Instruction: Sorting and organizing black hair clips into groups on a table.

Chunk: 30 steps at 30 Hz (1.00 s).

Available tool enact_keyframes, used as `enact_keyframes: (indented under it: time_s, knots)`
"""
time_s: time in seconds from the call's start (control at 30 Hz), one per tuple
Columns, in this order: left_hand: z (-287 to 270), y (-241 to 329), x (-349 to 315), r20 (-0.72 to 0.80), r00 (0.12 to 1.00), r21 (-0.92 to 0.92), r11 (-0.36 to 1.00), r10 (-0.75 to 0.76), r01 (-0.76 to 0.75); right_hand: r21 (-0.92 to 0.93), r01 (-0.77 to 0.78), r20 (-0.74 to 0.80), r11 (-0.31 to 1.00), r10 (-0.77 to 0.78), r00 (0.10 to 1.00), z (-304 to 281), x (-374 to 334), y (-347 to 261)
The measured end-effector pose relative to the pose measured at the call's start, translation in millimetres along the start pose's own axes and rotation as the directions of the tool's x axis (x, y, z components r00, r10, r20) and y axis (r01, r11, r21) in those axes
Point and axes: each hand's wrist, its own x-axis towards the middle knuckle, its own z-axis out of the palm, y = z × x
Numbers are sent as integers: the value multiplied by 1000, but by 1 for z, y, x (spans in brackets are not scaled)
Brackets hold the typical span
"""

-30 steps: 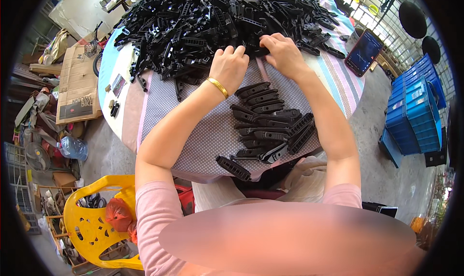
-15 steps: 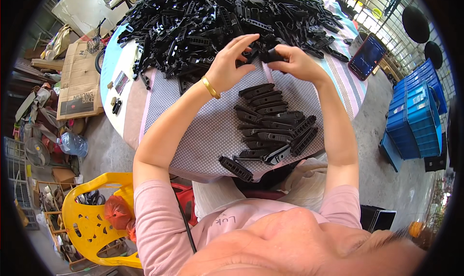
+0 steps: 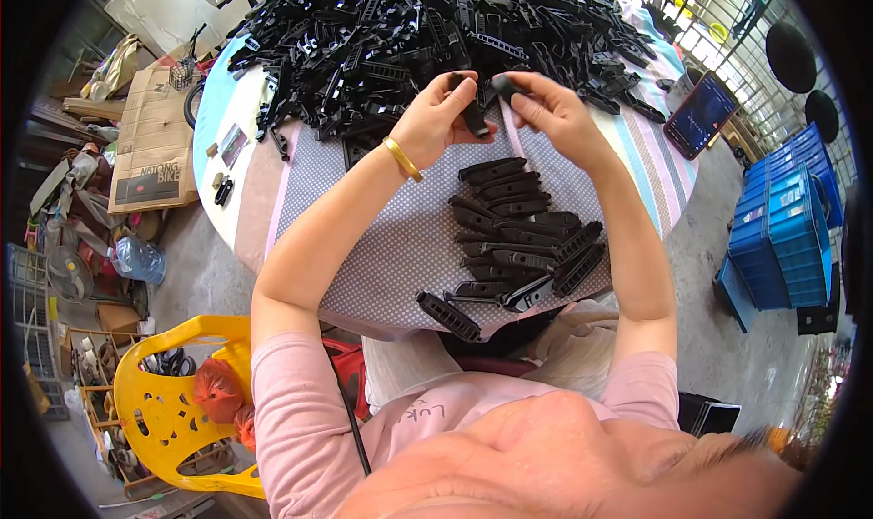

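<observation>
My left hand, with a gold bangle at its wrist, grips a long black plastic part between thumb and fingers. To its right, my right hand pinches a small black piece whose kind I cannot make out. The two pieces are apart. Just beyond both hands rises a large heap of loose black plastic parts. Nearer to me, between my forearms, lies a smaller group of slim black parts, roughly stacked side by side. One ribbed black part rests at the table's near edge.
The round table wears a striped and dotted cloth. A phone stands at its right edge. Blue crates are on the floor to the right. On the left are a yellow plastic chair, a cardboard box and a water bottle.
My left hand's fingers have closed around the long black part, which now points down toward me. My right hand still pinches its black piece and has turned slightly. The view has shifted a little.
</observation>
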Motion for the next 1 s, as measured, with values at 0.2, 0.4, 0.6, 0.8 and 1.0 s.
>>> enact_keyframes:
  time_s: [0.2,0.4,0.6,0.8,1.0]
  knots:
    - [-8,-5,7,-54,992,18,993,-114,115,-83,124,91,989,-116,989,9,-4,1]
    - [-1,-6,4,-89,990,16,994,-108,110,-337,184,17,923,-190,982,5,1,15]
    - [-1,-5,1,80,992,541,831,102,-129,-483,233,-15,844,-275,961,6,1,17]
    - [-10,5,4,203,967,558,794,154,-243,-645,322,36,693,-393,919,1,0,6]
    - [-4,5,-1,288,927,784,496,242,-373,-576,185,87,796,-165,982,-9,1,18]
